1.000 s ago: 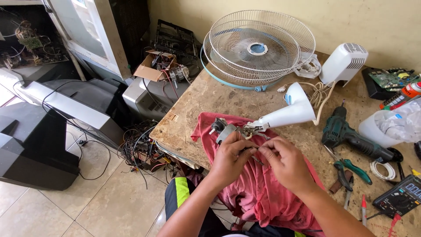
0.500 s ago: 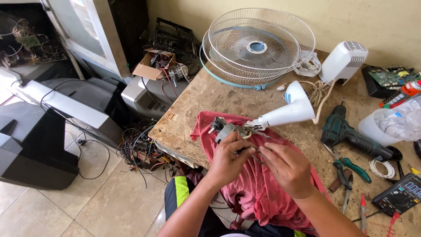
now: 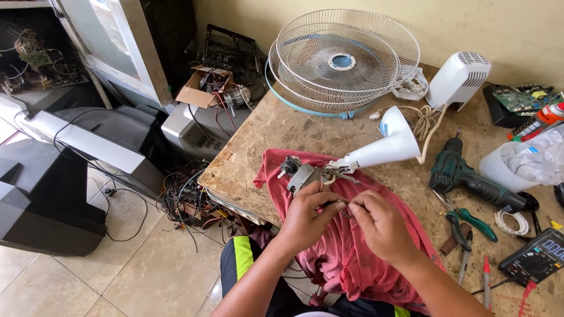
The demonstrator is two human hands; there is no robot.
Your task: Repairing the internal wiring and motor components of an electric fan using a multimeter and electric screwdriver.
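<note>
A small metal fan motor lies on a red cloth at the front of a worn workbench. My left hand grips the motor's near side, fingers curled over its wires. My right hand sits just to the right, fingertips pinching something thin at the motor's wires; what it pinches is too small to tell. A white cone-shaped fan housing lies behind the motor, its narrow end touching it.
Fan grilles lean at the back, a white motor cover beside them. To the right lie a green drill, pliers, screwdrivers, a multimeter and a plastic tub. Old televisions and tangled cables crowd the floor at left.
Both hands stay at the motor; the fingers have closed nearer together over the wires. The view has shifted slightly.
</note>
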